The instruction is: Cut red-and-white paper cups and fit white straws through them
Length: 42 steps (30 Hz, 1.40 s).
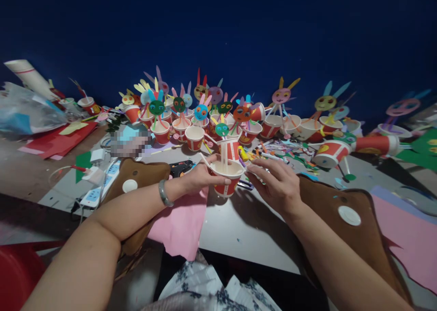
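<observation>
My left hand (202,173) is closed round a red and white paper cup (226,188), its thumb across the front. Pale upright strips (224,158) rise from inside the cup to a green rabbit face (221,129) with yellow ears. A white stick (205,160) juts out at the cup's left side. My right hand (275,181) is at the cup's right rim, fingers bent and pinched on what looks like a second white stick (246,169), mostly hidden by the fingertips.
Behind stand several cups with coloured rabbit faces (201,111). Paper scraps (290,151) lie to their right. A black glue gun (180,167), pink sheet (184,224) and white power strip (102,183) are on the left. Brown cushions (341,197) flank the work area.
</observation>
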Each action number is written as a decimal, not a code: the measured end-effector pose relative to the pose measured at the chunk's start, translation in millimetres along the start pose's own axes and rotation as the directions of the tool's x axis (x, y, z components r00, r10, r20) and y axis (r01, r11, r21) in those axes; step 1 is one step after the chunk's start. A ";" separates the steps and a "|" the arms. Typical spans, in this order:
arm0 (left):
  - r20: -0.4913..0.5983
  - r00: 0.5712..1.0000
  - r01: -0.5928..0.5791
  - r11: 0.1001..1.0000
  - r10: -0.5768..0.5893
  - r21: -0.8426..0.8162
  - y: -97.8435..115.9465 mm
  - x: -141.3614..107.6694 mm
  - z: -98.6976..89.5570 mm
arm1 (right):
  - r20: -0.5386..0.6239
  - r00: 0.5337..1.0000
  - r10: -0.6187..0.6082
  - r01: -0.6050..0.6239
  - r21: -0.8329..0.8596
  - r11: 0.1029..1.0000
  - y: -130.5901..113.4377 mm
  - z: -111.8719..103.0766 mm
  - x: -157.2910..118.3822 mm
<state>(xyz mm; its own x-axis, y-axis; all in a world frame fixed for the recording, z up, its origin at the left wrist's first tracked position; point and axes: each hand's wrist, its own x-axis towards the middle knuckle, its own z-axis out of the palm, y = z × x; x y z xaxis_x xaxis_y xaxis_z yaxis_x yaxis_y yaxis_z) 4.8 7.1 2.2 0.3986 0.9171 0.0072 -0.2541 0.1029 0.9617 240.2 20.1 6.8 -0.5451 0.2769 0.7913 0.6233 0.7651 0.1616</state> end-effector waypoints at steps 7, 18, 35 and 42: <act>-0.022 0.999 0.023 1.000 -0.023 -0.011 4.3 -4.5 6.0 | -0.019 0.999 0.029 -0.030 -0.009 1.000 -7.4 3.3 2.2; -0.015 1.000 -0.002 0.998 0.003 0.061 6.0 -8.4 9.6 | 0.050 0.895 0.444 -0.436 0.313 0.844 -28.8 19.3 -9.0; -0.037 0.997 -0.063 0.973 0.073 0.222 7.6 -5.4 6.6 | 0.169 0.892 0.420 -0.452 0.285 0.846 -23.7 23.3 -14.4; -0.046 0.980 -0.177 0.950 0.195 0.258 4.4 -1.0 2.8 | 0.076 0.933 0.352 -0.360 0.210 0.909 -17.6 18.8 -8.1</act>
<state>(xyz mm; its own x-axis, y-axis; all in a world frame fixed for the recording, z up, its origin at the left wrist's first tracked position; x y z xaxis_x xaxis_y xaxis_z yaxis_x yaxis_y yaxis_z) 5.7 5.5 7.2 0.3001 0.9363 0.1822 -0.0845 -0.1642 0.9828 223.1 15.3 -13.5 -0.3314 0.5720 0.7503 0.6449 0.7178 -0.2624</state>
